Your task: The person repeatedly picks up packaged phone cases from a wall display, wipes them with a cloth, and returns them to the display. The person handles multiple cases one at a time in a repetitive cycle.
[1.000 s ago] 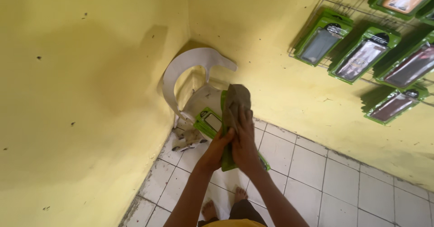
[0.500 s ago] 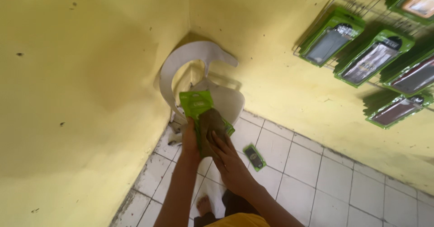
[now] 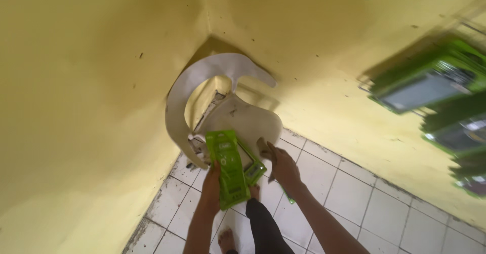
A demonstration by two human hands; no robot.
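The left half of the frame is bare yellow wall point(image 3: 91, 107), speckled with small dark marks, meeting a second yellow wall at a corner in the upper middle. In that corner, just left of centre, stands a white plastic chair point(image 3: 223, 102) with a curved back, its seat tipped toward the camera.

Below the chair, at lower centre, the left hand point(image 3: 211, 183) comes up from the bottom edge. Its grip is closed around the lower part of a long bright green packet point(image 3: 229, 168), which stands nearly upright in front of the chair seat. A second green packet point(image 3: 252, 168) with a dark window sits just behind and to the right of the first (whether the same hand also holds it cannot be told).

Just to the right, the right hand point(image 3: 283, 167) is near the packets and has its fingers curled around a small brownish-grey cloth point(image 3: 266, 152); the grip looks loosely closed on it.

Beneath both arms lie white floor tiles point(image 3: 354, 193) with dark grout, and a bare foot point(image 3: 226, 240) shows at the bottom edge.

At the right edge, blurred green packets point(image 3: 430, 84) hang on the wall.
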